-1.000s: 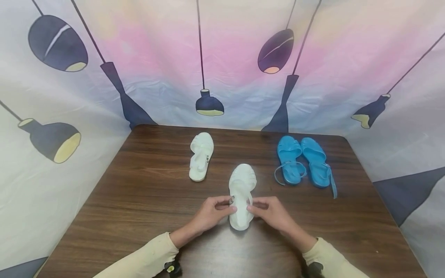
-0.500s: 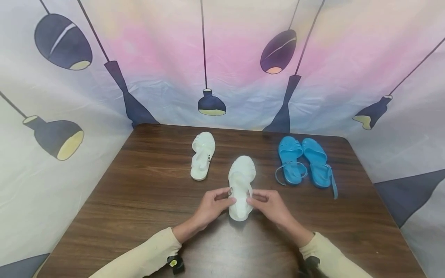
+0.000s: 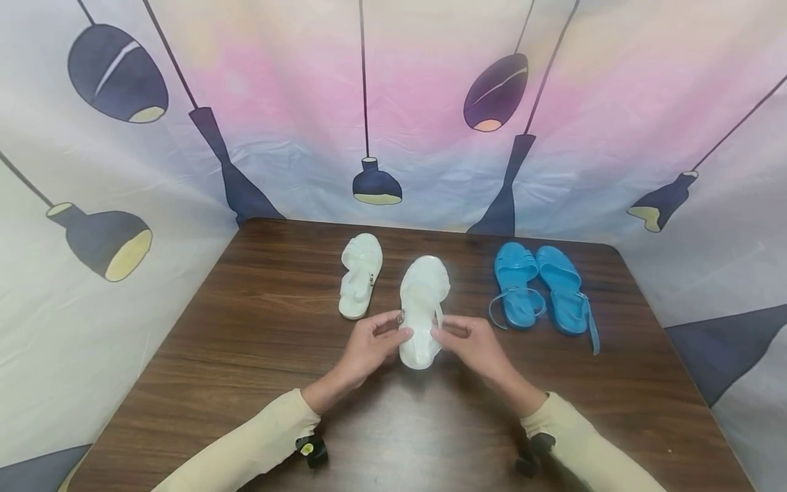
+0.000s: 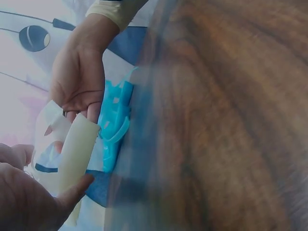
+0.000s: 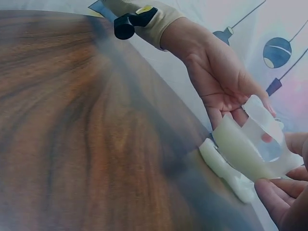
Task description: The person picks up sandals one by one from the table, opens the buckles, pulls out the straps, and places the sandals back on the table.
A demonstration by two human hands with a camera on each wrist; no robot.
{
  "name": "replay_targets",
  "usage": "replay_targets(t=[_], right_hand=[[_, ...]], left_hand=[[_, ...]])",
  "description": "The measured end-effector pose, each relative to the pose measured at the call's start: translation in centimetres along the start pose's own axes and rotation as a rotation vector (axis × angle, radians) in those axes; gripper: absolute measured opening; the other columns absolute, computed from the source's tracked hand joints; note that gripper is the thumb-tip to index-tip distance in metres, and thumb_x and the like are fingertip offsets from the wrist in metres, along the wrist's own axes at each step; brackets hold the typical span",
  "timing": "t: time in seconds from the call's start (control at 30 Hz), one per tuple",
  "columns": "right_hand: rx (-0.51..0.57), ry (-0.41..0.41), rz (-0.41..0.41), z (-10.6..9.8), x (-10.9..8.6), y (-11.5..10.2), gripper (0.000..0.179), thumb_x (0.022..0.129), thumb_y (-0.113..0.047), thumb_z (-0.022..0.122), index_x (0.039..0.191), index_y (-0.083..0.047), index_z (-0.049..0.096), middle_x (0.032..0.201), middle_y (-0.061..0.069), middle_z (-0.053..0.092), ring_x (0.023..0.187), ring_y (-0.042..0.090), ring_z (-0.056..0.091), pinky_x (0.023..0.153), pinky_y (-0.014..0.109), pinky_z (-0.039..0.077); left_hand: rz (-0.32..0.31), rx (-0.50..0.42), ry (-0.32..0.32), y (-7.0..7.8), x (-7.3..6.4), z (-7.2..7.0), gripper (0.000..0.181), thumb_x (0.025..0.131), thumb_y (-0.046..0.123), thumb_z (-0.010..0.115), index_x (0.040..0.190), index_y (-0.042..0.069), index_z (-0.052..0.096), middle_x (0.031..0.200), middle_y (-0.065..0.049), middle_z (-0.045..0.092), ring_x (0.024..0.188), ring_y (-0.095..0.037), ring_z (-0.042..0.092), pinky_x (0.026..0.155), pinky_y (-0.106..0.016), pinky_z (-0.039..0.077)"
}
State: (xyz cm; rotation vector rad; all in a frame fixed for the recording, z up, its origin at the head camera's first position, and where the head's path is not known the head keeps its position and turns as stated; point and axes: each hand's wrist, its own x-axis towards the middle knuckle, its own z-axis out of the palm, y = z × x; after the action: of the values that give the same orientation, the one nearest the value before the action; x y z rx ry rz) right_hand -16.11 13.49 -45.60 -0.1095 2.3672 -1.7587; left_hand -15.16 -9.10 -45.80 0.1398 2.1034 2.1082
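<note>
A white sandal (image 3: 424, 277) is held between my two hands near the middle of the table, toe pointing away. My left hand (image 3: 369, 348) pinches its left edge near the buckle, thumb on the insole. On the opposite edge, my right hand (image 3: 478, 348) grips it by the strap side in the same manner. Both wrist views show the held sandal (image 4: 77, 149) raised off the tabletop. The other white sandal (image 3: 360, 277) lies just beyond my left hand. To the right rests a pair of blue sandals, the left one (image 3: 515, 270) beside the right one (image 3: 556, 273).
The brown wooden table (image 3: 246, 328) reaches back to a hanging cloth (image 3: 295, 164) printed with lamps. Cloth also hangs along both sides. A small black device (image 3: 313, 451) is strapped at each wrist.
Both hands have carried the white sandal away from me, toward the table's back, until it is almost beside the other white sandal. The grip looks the same; the blue sandals have stayed put.
</note>
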Motion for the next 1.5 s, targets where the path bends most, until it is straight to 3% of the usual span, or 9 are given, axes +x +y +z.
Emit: replay_targets(t=[0.17,0.33,0.67,0.93,1.5], right_hand=[[0.021,0.005,-0.034,-0.1,1.5,-0.3,0.047,0.09,-0.034,0.08,0.128,-0.007,0.071,0.125,0.015,0.071,0.114,0.03,0.069,0.092,0.044,0.058],[0.067,-0.002,-0.057,0.0,3.4,-0.5,0.046,0.094,-0.028,0.077,0.13,-0.001,0.068,0.126,0.02,0.07,0.111,0.031,0.071,0.088,0.041,0.06],[0.089,-0.011,-0.054,0.4,7.2,0.2,0.042,0.097,-0.022,0.072,0.129,0.004,0.066,0.123,0.024,0.07,0.103,0.032,0.073,0.086,0.04,0.06],[0.106,0.01,-0.008,0.7,9.7,1.0,0.04,0.098,-0.022,0.07,0.129,0.003,0.066,0.124,0.022,0.07,0.103,0.028,0.073,0.087,0.04,0.06],[0.159,0.045,0.047,1.7,11.5,2.3,0.043,0.098,-0.021,0.07,0.132,0.005,0.064,0.13,0.023,0.066,0.113,0.033,0.069,0.085,0.035,0.061]], left_hand=[[0.025,0.025,0.012,0.6,1.2,-0.2,0.049,0.096,0.01,0.07,0.138,-0.009,0.055,0.136,-0.029,0.06,0.124,-0.039,0.061,0.091,-0.038,0.058],[0.052,0.063,0.06,0.8,2.6,-0.1,0.046,0.098,0.012,0.069,0.137,-0.008,0.057,0.137,-0.027,0.06,0.128,-0.037,0.06,0.1,-0.043,0.054],[0.062,0.108,0.165,0.1,5.2,0.4,0.053,0.1,0.019,0.067,0.143,-0.008,0.051,0.146,-0.026,0.053,0.138,-0.037,0.05,0.112,-0.046,0.042],[0.056,0.118,0.214,-0.7,7.1,0.9,0.047,0.105,0.02,0.059,0.144,-0.005,0.05,0.146,-0.025,0.054,0.138,-0.034,0.051,0.113,-0.043,0.043],[-0.023,0.07,0.233,-1.8,8.5,1.7,0.051,0.11,0.022,0.045,0.151,-0.005,0.036,0.154,-0.025,0.044,0.145,-0.033,0.042,0.118,-0.044,0.036]])
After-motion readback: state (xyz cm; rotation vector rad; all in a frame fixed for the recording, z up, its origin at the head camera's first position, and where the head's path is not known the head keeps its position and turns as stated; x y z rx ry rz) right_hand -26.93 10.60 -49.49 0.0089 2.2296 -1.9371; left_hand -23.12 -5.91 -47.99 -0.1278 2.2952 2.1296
